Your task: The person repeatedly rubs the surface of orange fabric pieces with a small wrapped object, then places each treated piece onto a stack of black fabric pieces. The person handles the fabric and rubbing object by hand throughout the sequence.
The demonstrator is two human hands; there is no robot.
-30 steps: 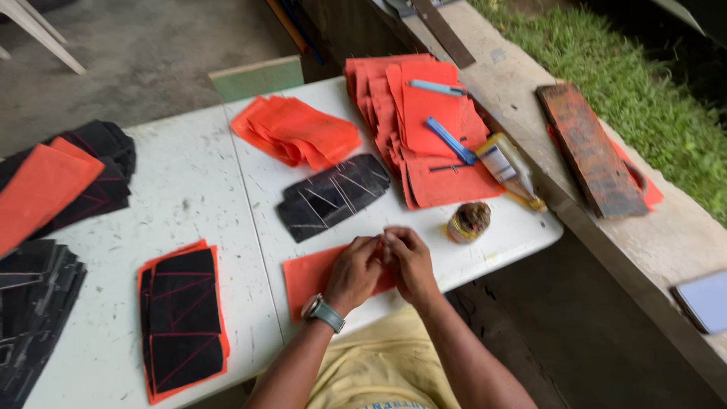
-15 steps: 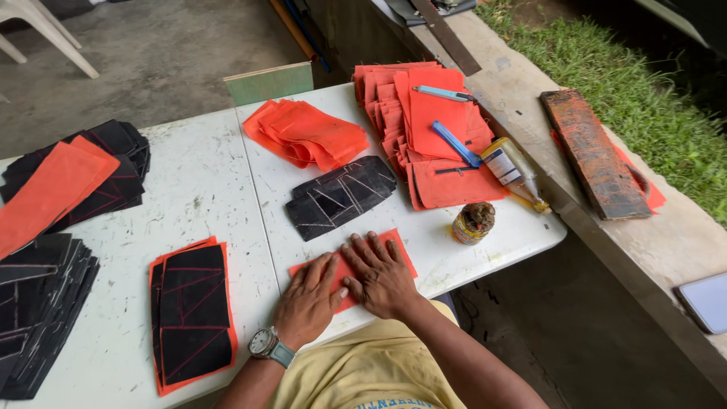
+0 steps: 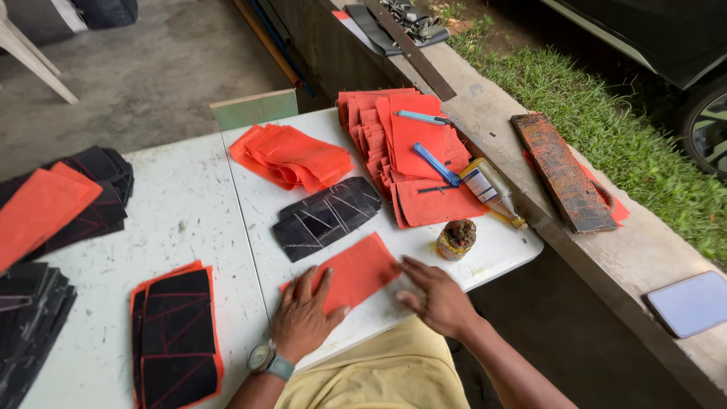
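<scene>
Orange sheet (image 3: 356, 270) flat under left hand (image 3: 303, 318); right hand (image 3: 439, 301) beside.

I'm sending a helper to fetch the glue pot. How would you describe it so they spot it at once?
Go to the white folding table, right-hand half, near its front edge. Just beyond the right hand stands a small round pot with a dark crusted top, the only upright container there; the bottle beside it lies flat.

The orange sheet (image 3: 356, 271) lies flat on the white worktop (image 3: 189, 220), near its front edge, turned at a slant so 1 corner points toward the small round tin. It is a plain, roughly 4-sided piece. Its lower left corner is covered by the left hand (image 3: 303, 318).
</scene>
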